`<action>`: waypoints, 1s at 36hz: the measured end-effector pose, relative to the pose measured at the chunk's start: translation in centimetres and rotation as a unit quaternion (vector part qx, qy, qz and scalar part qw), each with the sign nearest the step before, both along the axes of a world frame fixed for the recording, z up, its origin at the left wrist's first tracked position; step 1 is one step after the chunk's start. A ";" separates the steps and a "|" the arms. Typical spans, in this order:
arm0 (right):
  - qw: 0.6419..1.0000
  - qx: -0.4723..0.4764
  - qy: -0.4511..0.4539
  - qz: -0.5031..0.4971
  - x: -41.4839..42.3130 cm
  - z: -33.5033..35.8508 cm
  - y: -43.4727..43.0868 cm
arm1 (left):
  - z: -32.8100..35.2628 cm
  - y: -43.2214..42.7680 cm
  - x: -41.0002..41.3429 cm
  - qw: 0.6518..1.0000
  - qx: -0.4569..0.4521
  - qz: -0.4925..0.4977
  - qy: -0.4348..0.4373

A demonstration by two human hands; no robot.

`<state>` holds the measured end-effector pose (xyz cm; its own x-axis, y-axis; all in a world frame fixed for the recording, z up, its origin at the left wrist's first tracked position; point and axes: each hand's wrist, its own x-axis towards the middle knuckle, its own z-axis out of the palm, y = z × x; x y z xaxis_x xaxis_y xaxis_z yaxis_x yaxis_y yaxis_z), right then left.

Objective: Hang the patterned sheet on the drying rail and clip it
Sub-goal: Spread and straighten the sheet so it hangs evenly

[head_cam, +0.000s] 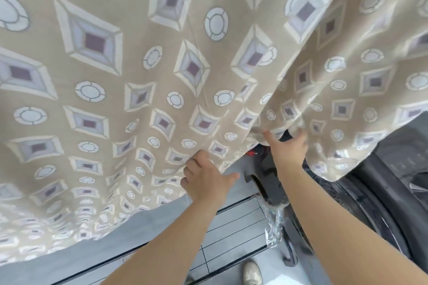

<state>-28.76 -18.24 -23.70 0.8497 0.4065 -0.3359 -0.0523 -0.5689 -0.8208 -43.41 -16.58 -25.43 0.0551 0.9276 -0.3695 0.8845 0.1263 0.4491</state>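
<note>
1. Sheet (139,76): hangs down from above the frame and fills the top and left of the view. Beige cloth w/ pale diamonds and rings. Its btm edge slants from lower left up toward ctr. A second fall of the same cloth hangs at right, and the two falls meet in a fold near ctr-right. The top of the cloth lies outside the frame.

2. L hand (206,180): at the btm edge of the left fall, back of hand toward the camera. Fingers (192,165) are curled against the cloth; the thumb sticks out to the right, clear of it. The fingertips are hidden, so it cannot be told whether cloth is caught inside the curl.

3. R hand (288,146): higher and to the right, at the fold where the two falls meet. Grip is wide: fingers and thumb are spread, w/ the tips touching the cloth edge. Image is blurred here.

4. Both forearms are bare and stretched fwd.

5. Below the sheet: grey tiled floor (231,227), one light shoe (252,272) at btm ctr, a dark vehicle (382,192) at right (type unclear), and clear plastic wrap (274,224) just beside it.
</note>
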 end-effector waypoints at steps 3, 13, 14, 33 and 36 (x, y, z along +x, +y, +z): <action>0.998 -0.017 -0.036 0.052 2.0 1.1 1.0 | -0.1 0.9 1.6 0.995 0.016 0.095 0.010; 0.976 0.033 -0.136 0.168 7.1 2.6 0.3 | -0.3 2.7 3.9 0.978 0.161 0.134 -0.014; 0.974 0.031 -0.139 0.177 7.4 2.5 0.1 | 0.0 2.3 4.3 0.974 0.166 0.149 -0.030; 0.939 0.004 -0.198 0.281 9.4 1.3 -2.8 | 2.8 3.8 7.5 0.966 0.200 0.162 -0.027; 0.936 0.008 -0.208 0.283 9.6 1.1 -3.1 | 2.5 3.0 6.7 0.971 0.214 0.103 0.012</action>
